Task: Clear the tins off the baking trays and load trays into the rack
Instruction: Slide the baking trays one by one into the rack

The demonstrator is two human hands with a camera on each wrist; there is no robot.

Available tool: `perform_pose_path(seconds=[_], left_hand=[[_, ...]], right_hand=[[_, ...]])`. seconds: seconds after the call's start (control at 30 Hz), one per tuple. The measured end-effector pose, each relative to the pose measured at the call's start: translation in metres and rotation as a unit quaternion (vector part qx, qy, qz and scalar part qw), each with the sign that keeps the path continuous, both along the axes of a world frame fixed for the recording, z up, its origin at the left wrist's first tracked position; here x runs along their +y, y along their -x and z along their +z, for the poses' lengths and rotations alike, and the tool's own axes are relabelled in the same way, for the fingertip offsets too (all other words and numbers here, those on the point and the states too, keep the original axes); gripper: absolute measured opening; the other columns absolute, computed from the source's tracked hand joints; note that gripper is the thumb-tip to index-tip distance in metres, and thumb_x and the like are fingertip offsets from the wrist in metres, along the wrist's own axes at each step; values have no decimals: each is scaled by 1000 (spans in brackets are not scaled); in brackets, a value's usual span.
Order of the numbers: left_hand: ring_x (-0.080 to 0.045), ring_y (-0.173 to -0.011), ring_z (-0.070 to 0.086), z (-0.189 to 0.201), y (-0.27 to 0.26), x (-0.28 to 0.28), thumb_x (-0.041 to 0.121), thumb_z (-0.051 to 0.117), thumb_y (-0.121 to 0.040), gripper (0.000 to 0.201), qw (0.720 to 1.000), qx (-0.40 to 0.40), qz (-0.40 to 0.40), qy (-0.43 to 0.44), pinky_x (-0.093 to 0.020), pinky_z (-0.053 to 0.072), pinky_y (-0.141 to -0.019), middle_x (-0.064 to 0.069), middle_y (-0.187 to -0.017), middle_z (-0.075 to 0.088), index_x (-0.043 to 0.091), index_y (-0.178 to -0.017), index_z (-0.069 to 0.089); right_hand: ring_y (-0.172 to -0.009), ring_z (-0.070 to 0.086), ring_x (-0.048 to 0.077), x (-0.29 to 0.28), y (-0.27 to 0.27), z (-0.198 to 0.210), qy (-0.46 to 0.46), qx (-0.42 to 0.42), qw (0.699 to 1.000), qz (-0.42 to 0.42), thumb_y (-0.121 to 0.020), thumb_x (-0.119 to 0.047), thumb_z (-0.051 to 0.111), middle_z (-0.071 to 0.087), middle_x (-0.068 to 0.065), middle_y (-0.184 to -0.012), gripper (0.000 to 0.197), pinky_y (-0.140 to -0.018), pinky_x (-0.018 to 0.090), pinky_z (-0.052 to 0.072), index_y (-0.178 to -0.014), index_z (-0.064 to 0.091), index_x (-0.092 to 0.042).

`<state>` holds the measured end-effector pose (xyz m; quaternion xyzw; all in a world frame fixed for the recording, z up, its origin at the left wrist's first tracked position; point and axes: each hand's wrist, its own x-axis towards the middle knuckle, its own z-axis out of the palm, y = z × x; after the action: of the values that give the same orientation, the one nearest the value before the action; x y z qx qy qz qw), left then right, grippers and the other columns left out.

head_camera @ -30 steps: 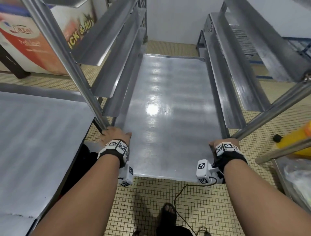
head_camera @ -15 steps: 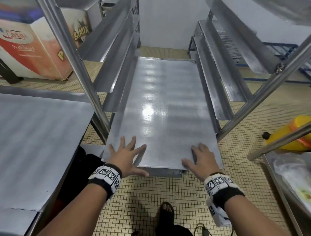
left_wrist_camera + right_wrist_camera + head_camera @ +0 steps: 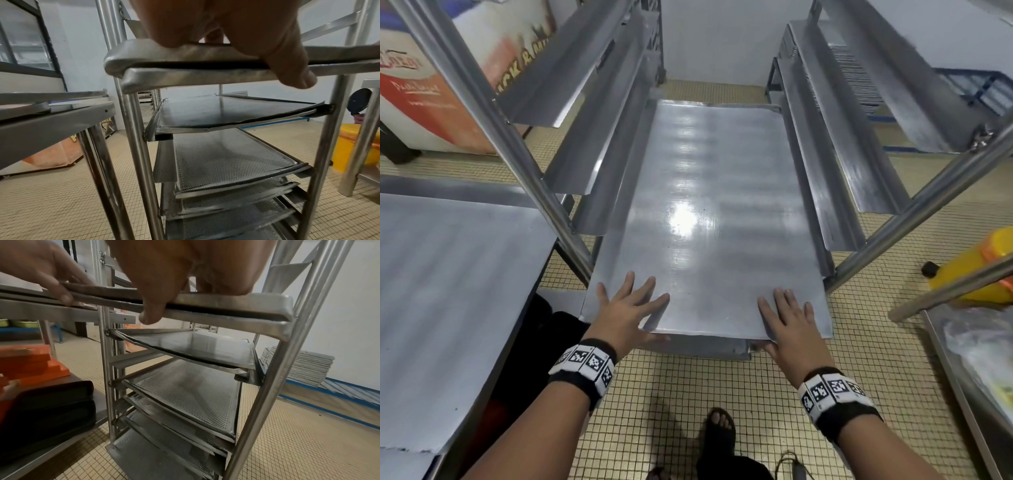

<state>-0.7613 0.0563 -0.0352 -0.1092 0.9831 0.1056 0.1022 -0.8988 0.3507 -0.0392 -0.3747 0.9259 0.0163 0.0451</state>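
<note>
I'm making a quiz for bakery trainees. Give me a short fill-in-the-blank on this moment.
1. Both hands, left and right, press flat on the top ____.
2. The tray sits in the ____.
3. The lower trays in the rack are ____ with small holes.
4. The floor is covered in small ____.

Missing: tray; rack; perforated; tiles

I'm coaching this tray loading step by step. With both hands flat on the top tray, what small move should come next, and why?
Probably push the tray a little farther into the rack. Its near edge overhangs the front posts, and the left hand and right hand lie flat near that edge, thumbs hooked over it.
</note>
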Motion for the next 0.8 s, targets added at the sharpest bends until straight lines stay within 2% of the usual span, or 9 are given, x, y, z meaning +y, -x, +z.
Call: perform_pose_path(seconds=[0.17,0.23,0.3,0.33,0.4,0.47,0.5,0.67,0.8], left_hand=[[-35,-151,12,-5,33,-18,69,63,-75,79,999,11,-20,25,-74,0,-110,0,-162,25,43,-146,41],[-33,-152,8,-5,46,-25,81,42,-77,80,999,7,-17,37,-71,1,-113,1,-163,19,45,-148,35],[-32,-152,4,-2,58,-30,94,7,-67,98,999,2,-18,38,-69,-1,-115,6,-162,7,47,-150,29],[-30,-152,0,0,65,-33,96,-1,-62,104,999,-11,-16,39,-67,-4,-116,8,-160,-1,48,-151,24],[-28,-152,-6,4,77,-38,92,15,-70,93,998,-37,-6,45,-64,-9,-116,10,-159,-9,49,-152,16],[-27,-152,-8,8,88,-42,78,42,-81,82,998,-42,-4,44,-64,-9,-116,8,-164,-5,49,-152,14],[-27,-152,-8,8,93,-45,75,47,-82,82,998,-43,-1,40,-64,-9,-117,7,-165,-2,49,-152,15],[-24,-152,-8,5,115,-56,79,47,-78,84,999,-39,6,29,-64,-8,-117,9,-164,1,50,-151,18],[-25,-152,-8,5,121,-60,77,46,-80,84,997,-51,-2,49,-66,-4,-117,10,-164,-2,49,-153,14]], right_hand=[[-141,34,37,-15,34,-1,3,20,1000,1,-70,-34,84,36,23,-151,91,-113,41,20,-147,40,-12],[-146,23,36,-22,47,-1,3,20,1000,10,-80,-33,76,24,22,-156,88,-115,40,11,-152,29,-14],[-147,18,35,-27,61,-1,1,22,1000,15,-85,-34,71,19,22,-158,85,-116,39,8,-154,25,-15],[-147,18,35,-30,67,-1,-4,23,1000,14,-86,-35,70,19,22,-158,84,-116,39,8,-154,24,-15],[-148,17,35,-35,78,-2,-5,24,1000,11,-88,-40,66,18,21,-158,82,-116,39,8,-154,23,-16],[-149,12,34,-41,88,-2,4,17,1000,19,-93,-45,58,11,19,-159,79,-117,38,6,-155,18,-17],[-149,8,33,-43,94,-3,7,11,1000,23,-95,-45,54,6,18,-160,78,-118,38,4,-155,15,-18],[-148,16,35,-55,117,-2,6,13,1000,17,-92,-44,60,15,21,-158,77,-118,40,9,-154,23,-16],[-150,-5,29,-56,122,-5,9,-6,1000,23,-99,-48,44,-11,14,-158,77,-117,36,-7,-154,-3,-21]])
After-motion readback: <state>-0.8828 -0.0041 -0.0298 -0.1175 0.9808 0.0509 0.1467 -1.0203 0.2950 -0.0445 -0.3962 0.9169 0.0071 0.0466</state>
